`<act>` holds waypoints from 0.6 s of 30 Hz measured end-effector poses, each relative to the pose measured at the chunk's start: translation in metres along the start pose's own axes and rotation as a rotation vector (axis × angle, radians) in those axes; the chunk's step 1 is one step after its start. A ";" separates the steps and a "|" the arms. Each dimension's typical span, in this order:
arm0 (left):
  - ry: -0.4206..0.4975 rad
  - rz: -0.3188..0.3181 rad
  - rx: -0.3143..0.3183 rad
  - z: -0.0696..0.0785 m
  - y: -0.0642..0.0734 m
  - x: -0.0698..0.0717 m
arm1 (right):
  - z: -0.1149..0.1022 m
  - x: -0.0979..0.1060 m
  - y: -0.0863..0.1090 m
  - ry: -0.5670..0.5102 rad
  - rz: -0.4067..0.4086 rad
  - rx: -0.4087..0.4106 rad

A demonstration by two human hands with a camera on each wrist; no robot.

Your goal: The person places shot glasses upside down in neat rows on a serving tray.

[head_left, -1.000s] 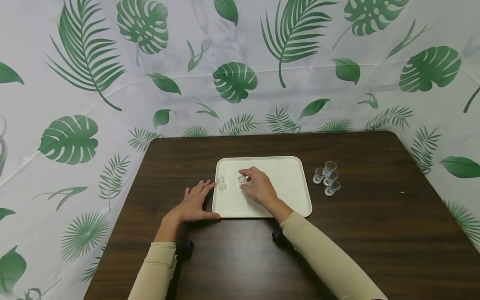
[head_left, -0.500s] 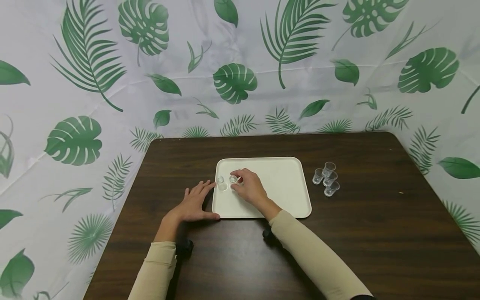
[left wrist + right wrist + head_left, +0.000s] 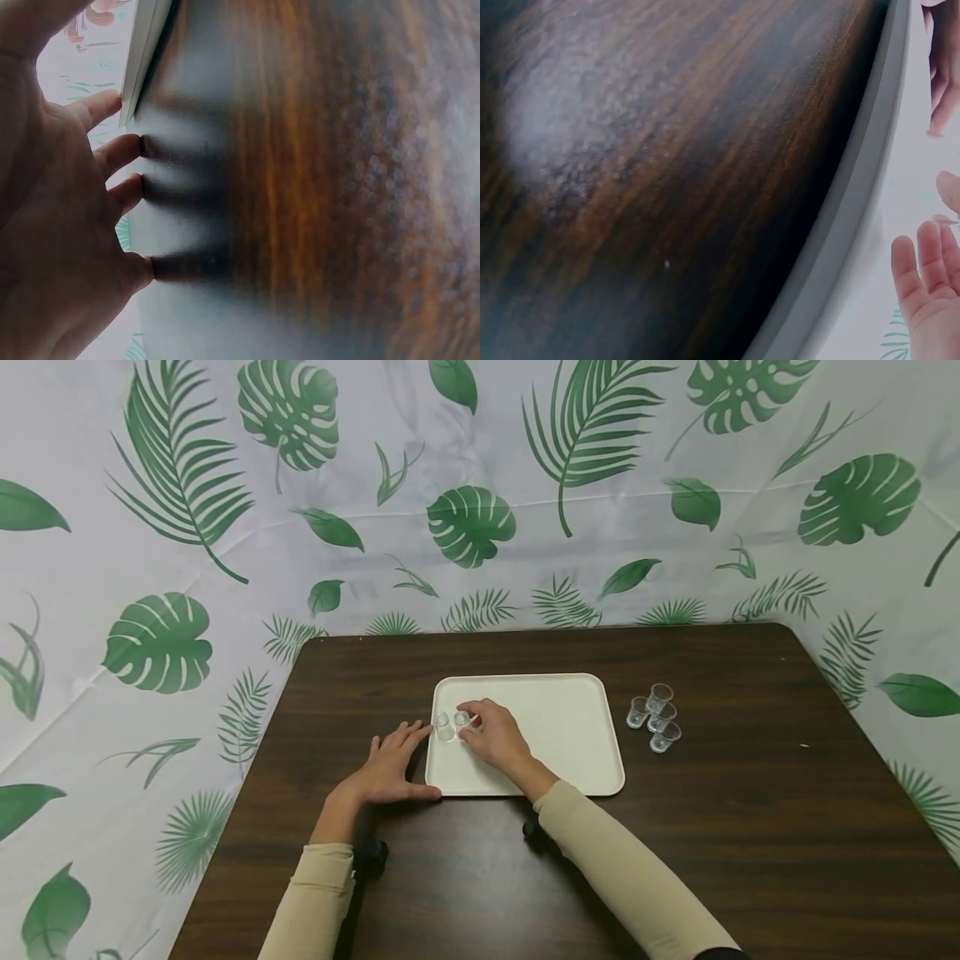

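White tray (image 3: 558,743), clear cup (image 3: 462,719) — pinched by right fingers (image 3: 475,706)

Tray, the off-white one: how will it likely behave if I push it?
The tray looks stiff, with no visible bend or sag. It would probably slide, as the glare on the table suggests a smooth top. A sharp shove might topple the small clear cup near its left end, which nothing visible holds.

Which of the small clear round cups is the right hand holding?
The small clear round cup just right of the leftmost cup on the cream rectangular tray; the right hand pinches only this one.
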State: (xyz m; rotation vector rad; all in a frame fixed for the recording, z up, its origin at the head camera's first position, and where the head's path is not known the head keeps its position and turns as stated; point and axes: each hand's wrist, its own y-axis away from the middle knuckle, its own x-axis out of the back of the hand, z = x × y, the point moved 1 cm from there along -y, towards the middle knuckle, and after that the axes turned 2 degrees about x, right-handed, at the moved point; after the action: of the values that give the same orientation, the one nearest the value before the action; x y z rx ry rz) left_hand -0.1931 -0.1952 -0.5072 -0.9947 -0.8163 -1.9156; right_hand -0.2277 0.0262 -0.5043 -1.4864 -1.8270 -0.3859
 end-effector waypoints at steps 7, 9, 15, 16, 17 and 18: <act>-0.002 0.001 -0.002 0.000 0.000 0.001 | 0.003 0.005 0.000 0.004 -0.024 0.019; -0.003 0.000 -0.002 0.000 0.000 0.001 | 0.004 0.006 0.000 -0.001 -0.030 0.024; -0.009 -0.002 0.003 0.000 0.000 0.001 | 0.005 0.014 0.000 -0.012 -0.055 0.042; -0.009 -0.006 0.007 0.000 0.000 0.001 | 0.005 0.015 0.001 -0.009 -0.059 0.044; -0.009 -0.007 0.006 0.000 0.000 0.001 | 0.005 0.016 0.001 -0.006 -0.061 0.047; -0.006 -0.008 0.005 0.000 0.000 0.001 | 0.005 0.018 0.002 -0.004 -0.061 0.051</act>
State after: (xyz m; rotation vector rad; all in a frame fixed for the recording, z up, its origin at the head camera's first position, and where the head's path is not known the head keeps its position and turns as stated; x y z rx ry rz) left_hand -0.1940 -0.1956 -0.5068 -0.9964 -0.8291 -1.9168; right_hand -0.2291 0.0430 -0.4958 -1.4007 -1.8750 -0.3640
